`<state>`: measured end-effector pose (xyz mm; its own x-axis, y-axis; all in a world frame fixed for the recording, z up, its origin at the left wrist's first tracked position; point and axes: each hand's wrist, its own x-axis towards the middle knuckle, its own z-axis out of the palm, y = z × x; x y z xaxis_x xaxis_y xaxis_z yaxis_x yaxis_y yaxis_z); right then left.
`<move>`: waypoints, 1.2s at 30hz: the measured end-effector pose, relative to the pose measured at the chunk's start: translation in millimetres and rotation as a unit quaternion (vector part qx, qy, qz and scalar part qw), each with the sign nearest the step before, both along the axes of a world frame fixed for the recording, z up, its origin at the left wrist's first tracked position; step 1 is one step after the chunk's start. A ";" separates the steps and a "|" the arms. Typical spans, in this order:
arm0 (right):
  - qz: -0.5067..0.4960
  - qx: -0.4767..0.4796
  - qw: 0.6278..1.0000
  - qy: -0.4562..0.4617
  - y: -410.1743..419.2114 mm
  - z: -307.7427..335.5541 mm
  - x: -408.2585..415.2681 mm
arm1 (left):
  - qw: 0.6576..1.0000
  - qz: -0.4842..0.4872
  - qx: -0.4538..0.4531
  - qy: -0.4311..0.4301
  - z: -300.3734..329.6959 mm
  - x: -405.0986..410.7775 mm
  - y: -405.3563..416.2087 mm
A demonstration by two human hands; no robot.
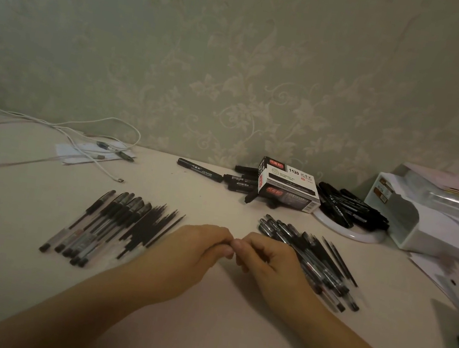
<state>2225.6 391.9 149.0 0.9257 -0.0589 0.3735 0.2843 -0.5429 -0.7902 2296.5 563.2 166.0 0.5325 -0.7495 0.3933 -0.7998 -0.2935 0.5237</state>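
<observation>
While left hand [192, 254] touches right hand [268, 261], right-side pens [324, 267] slant up-left.

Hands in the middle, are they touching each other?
Touching. The head view shows the left hand and the right hand meeting in the middle, with no gap showing between them.

Open surface [217, 205] lies between left pen pile [113, 225] and right pen pile [316, 261]; marker box [289, 187] and loose markers [199, 168] block the far edge
</observation>
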 end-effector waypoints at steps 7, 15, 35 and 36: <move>0.010 -0.011 1.000 0.004 -0.5 0.4 0.4 | 1.000 0.007 0.018 0.013 -1.1 -4.3 2.8; 0.017 -0.022 1.000 -0.014 0.0 1.3 -0.7 | 0.999 0.005 0.032 0.018 3.3 -2.0 4.9; -0.026 0.029 0.999 0.014 -3.4 -2.8 2.2 | 0.999 0.036 -0.030 0.009 -0.9 -5.0 2.7; -0.020 0.027 0.999 0.014 -3.7 -2.4 2.2 | 0.999 0.036 -0.028 0.010 -1.7 -4.6 2.9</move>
